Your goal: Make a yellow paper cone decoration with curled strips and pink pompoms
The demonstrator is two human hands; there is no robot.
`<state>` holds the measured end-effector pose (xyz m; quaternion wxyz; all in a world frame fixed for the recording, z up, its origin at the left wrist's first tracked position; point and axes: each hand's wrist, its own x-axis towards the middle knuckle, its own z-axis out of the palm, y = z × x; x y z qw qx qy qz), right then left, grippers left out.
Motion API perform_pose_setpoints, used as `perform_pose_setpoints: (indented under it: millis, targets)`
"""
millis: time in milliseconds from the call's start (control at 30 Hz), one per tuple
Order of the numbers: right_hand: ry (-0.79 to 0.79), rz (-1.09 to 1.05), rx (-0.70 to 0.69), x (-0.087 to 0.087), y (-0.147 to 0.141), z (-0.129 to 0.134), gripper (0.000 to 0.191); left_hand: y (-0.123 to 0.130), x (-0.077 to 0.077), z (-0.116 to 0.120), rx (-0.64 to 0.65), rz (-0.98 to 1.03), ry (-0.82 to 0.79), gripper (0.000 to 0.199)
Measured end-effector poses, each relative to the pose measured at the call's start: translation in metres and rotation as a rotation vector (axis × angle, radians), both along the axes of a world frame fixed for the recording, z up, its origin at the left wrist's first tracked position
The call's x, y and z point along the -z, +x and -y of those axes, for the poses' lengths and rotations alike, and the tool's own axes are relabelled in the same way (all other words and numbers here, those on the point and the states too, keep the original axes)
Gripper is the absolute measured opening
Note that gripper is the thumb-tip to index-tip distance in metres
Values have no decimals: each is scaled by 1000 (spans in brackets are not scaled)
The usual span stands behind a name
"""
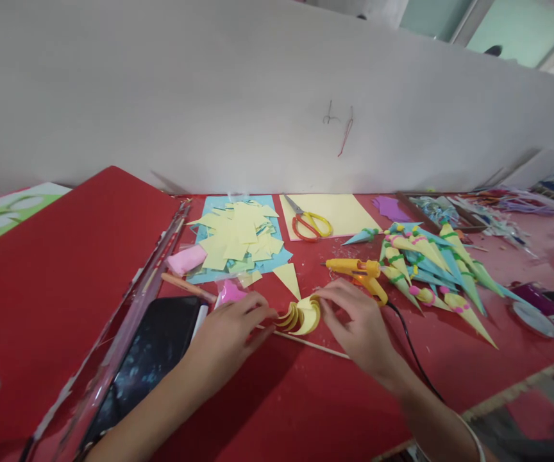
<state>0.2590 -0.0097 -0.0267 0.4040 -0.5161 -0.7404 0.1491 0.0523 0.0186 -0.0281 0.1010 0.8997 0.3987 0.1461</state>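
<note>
Several curled yellow paper pieces (301, 317) stand between my two hands on the red table. My left hand (241, 321) has its fingers closed on the left end of these curls. At their right end, my right hand (351, 314) pinches a curled piece between thumb and fingers. A thin pale stick (313, 345) runs just below the curls and passes under my left fingers. Just above them lies a flat yellow paper triangle (287, 280). A yellow glue gun (358, 273) rests behind my right hand.
Yellow cut papers (241, 234) lie piled on blue sheets. Scissors (311, 221) rest on a cream sheet (349, 212). Decorated paper cones (431, 263) are heaped at right, beside the glue gun's black cord (414, 353). A dark phone (154, 353) and pink packets (186, 259) are at left.
</note>
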Motion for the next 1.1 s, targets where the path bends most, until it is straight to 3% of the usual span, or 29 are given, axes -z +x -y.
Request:
perform_pose_setpoints:
  millis: [100,267,667,1100]
  targets:
    - [-23,121,47,-4,12,5,16,10,5,-4,23,-49,-22,16]
    - [-68,185,109,6,20,10,15,18,13,-12,31,-119,-29,12]
    - [-37,234,115,15,23,-3,14,26,8,-18,13,-106,41,11]
    - [-70,198,170,20,19,-10,14,29,13,-25,49,-20,-170,15]
